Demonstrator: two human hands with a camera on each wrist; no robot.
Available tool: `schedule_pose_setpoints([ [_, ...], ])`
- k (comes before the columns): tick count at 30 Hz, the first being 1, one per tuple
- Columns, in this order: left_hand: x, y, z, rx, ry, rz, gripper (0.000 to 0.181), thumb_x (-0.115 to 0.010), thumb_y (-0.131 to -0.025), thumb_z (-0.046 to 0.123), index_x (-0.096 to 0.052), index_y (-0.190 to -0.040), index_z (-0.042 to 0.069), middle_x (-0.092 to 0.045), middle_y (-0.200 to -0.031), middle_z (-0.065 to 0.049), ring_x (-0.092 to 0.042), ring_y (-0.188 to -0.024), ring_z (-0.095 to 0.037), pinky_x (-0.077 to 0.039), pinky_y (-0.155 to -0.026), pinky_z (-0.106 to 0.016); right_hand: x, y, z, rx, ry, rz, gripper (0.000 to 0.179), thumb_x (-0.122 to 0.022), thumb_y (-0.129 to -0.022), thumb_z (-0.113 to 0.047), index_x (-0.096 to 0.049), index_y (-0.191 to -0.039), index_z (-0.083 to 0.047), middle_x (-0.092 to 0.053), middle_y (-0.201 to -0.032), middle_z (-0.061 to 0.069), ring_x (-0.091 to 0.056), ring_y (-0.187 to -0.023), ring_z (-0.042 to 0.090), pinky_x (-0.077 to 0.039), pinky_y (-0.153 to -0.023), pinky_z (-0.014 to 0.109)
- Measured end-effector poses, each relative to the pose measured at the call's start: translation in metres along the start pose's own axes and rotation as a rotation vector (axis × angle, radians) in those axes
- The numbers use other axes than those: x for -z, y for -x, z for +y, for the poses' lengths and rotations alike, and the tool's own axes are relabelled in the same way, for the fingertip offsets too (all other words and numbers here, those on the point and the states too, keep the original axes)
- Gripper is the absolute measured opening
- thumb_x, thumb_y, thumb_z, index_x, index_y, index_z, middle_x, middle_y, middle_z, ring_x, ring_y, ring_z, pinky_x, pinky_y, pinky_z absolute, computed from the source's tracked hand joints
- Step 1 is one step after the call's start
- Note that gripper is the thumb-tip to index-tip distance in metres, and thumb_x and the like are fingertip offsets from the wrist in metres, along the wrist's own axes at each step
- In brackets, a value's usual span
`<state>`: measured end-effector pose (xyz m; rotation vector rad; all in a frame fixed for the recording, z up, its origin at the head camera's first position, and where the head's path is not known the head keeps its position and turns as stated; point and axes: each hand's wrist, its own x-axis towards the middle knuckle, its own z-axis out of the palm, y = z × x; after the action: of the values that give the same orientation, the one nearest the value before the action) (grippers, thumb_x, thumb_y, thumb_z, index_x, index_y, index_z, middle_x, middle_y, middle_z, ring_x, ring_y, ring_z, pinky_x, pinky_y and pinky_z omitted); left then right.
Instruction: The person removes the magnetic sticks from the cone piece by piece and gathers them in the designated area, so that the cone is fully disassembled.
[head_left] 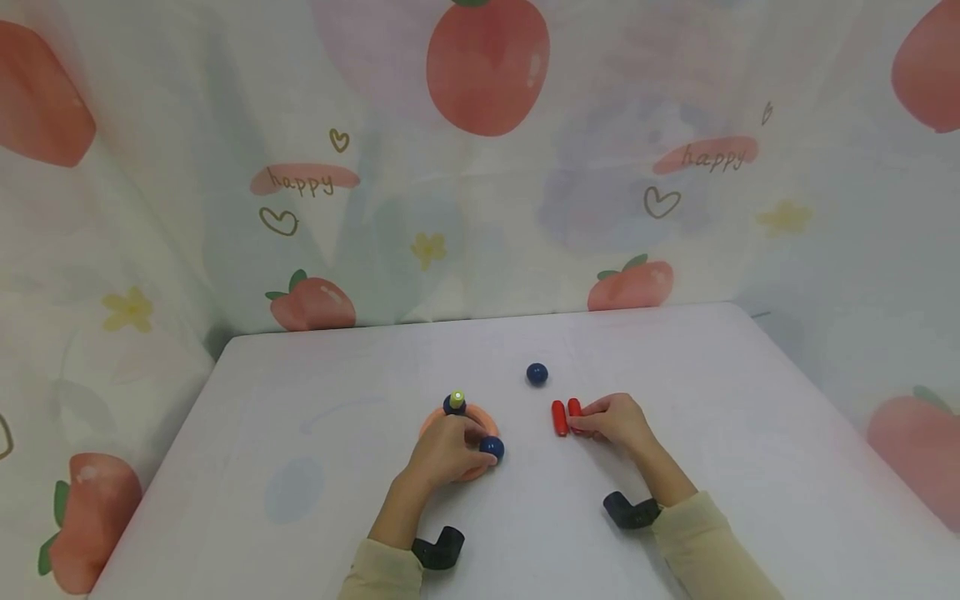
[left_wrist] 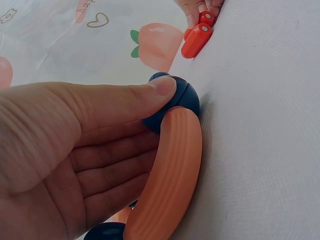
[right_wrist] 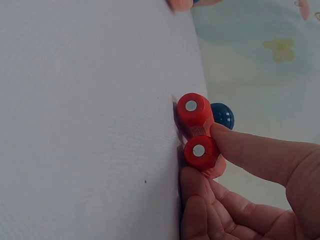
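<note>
Near the table's middle, my left hand (head_left: pixel 446 450) pinches a blue ball (left_wrist: pixel 186 100) between thumb and fingers. The ball touches the end of an orange curved rod (left_wrist: pixel 180 160), part of a ring (head_left: pixel 484 417) lying on the table. At the ring's far side, another blue ball (head_left: pixel 451 408) has a yellow-green rod (head_left: pixel 457 398) standing up from it. Over to the right, my right hand (head_left: pixel 621 421) pinches a red rod (right_wrist: pixel 215 167) with a pale disc in its end. A second red rod (head_left: pixel 559 418) lies close alongside it, left of the fingers.
Beyond the red rods a loose blue ball (head_left: pixel 537 374) rests on the white table (head_left: pixel 337 383). A patterned cloth (head_left: pixel 465 208) hangs behind the table's far edge. Black wrist cameras (head_left: pixel 441 549) stick out from both wrists.
</note>
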<state>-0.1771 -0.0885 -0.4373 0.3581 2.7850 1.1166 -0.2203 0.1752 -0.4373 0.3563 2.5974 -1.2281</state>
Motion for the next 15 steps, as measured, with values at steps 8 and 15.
schedule_pose_setpoints([
  [8, -0.0004, 0.0, -0.001, -0.004, -0.008, -0.012, 0.034, -0.08, -0.07, 0.025, -0.07, -0.097, 0.008, -0.066, -0.088, 0.005, -0.058, -0.082, -0.011, -0.046, -0.074, -0.03, 0.0013, 0.0014, -0.0017, 0.008, 0.014, -0.012, 0.039, -0.078, -0.073, -0.023, -0.062, -0.095, 0.005, -0.06, -0.078, 0.009, -0.053, -0.067, 0.018, -0.045, -0.058, 0.025],
  [15, -0.0013, -0.0003, -0.0025, -0.013, -0.007, -0.009, 0.033, -0.081, -0.069, 0.025, -0.07, -0.096, 0.008, -0.066, -0.087, 0.005, -0.058, -0.082, -0.012, -0.046, -0.073, -0.029, 0.0027, 0.0035, -0.0027, 0.022, 0.028, -0.012, 0.039, -0.078, -0.073, -0.023, -0.062, -0.094, 0.006, -0.059, -0.079, 0.01, -0.052, -0.068, 0.019, -0.044, -0.058, 0.025],
])
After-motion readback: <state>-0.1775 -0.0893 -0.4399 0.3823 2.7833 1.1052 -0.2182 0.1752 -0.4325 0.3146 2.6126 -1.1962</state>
